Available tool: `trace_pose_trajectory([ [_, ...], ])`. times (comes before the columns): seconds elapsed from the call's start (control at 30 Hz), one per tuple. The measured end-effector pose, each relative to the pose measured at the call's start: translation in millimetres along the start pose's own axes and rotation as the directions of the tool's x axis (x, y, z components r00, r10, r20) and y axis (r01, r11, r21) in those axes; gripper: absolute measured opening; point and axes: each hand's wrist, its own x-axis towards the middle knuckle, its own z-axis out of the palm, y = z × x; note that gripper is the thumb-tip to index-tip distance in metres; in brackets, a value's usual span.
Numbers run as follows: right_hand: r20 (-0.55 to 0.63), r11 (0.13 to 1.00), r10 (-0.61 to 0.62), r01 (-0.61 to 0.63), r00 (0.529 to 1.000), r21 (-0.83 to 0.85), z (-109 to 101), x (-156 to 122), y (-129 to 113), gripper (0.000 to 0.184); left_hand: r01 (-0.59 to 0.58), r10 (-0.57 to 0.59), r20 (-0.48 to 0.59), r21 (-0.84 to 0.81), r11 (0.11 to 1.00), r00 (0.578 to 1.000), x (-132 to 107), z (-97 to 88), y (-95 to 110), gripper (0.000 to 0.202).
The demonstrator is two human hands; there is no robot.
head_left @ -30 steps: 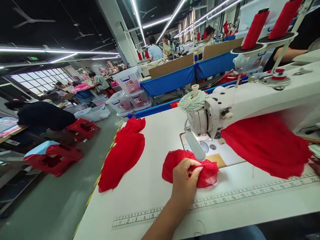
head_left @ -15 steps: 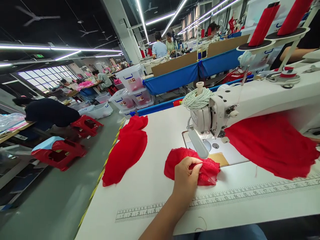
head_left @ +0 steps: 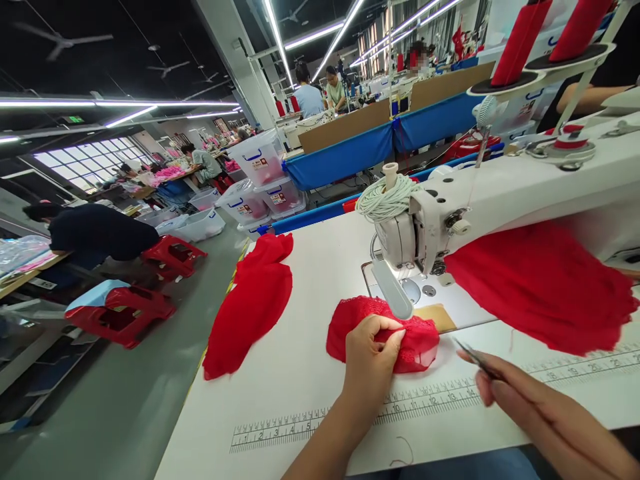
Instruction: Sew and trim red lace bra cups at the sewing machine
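Observation:
My left hand [head_left: 371, 357] is closed on a small red lace piece [head_left: 383, 331] lying on the white sewing table [head_left: 300, 400], just in front of the sewing machine [head_left: 450, 213]. My right hand [head_left: 540, 407] reaches in from the lower right, fingers pinched on thin metal tweezers [head_left: 475, 357] whose tip points toward the lace. A large red fabric piece [head_left: 540, 287] lies under the machine arm on the right.
Another red fabric pile [head_left: 250, 307] lies at the table's left edge. Red thread cones [head_left: 520, 40] stand on the machine's rack. A printed ruler [head_left: 350, 420] runs along the table front. Other people work at tables behind; red stools [head_left: 120, 313] and plastic bins [head_left: 260, 180] stand in the aisle.
My right hand has come into view from the lower right, holding tweezers toward the lace. My left hand stays on the lace piece.

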Motion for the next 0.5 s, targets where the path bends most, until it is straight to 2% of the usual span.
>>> trace_pose_trajectory([
  [0.03,-0.017,0.998,0.035,-0.036,0.999,-0.042,4.6,6.8,-8.9,0.035,-0.012,0.012,0.001,0.005,1.0,1.0,0.0,0.3,-0.2,0.009],
  [0.07,-0.084,0.994,0.053,-0.061,0.995,-0.092,9.3,12.4,-17.4,0.037,-0.025,0.025,0.002,0.011,1.0,1.0,0.0,0.5,-0.6,0.009],
  [0.17,-0.163,0.961,-0.05,0.003,0.985,-0.278,21.0,21.8,-33.0,0.04,-0.064,0.064,0.003,0.036,0.997,0.998,0.1,1.1,-2.7,0.009],
  [0.3,-0.155,0.856,-0.266,0.159,0.951,-0.492,25.2,24.7,-28.4,0.036,-0.121,0.122,-0.007,0.089,0.989,0.993,0.4,1.4,-6.6,0.01],
  [0.5,-0.181,0.77,-0.312,0.137,0.932,-0.623,22.8,28.7,-15.8,0.033,-0.205,0.21,-0.024,0.126,0.97,0.977,0.0,1.7,-8.5,0.011],
])
